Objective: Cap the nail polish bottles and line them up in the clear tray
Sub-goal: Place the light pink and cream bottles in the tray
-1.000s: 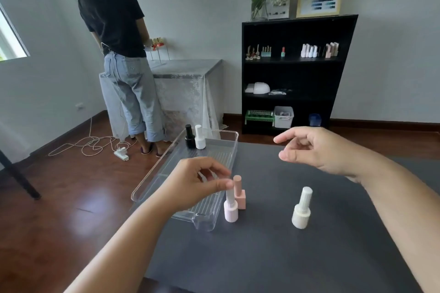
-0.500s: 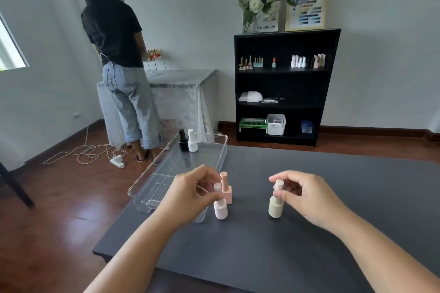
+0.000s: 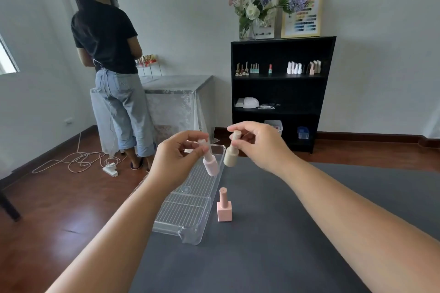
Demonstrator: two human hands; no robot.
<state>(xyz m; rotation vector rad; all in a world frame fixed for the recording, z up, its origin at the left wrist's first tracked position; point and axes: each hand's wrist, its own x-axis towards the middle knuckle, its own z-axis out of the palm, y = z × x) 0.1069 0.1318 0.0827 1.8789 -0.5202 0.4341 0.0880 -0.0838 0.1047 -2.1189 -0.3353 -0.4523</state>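
My left hand grips a pale pink round nail polish bottle by its cap, lifted and tilted above the clear tray. My right hand pinches the cap of a beige round bottle, also in the air, just right of the pink one. A capped square peach-pink bottle stands upright on the dark table, right beside the tray. The tray's far end is hidden behind my hands.
A person in a black shirt stands with their back turned at a cloth-covered side table. A black shelf with bottles stands against the far wall. Cables and a power strip lie on the wooden floor.
Both hands have risen from the table, each lifting its bottle by the cap, and have come together over the tray. The peach-pink square bottle stays on the table.
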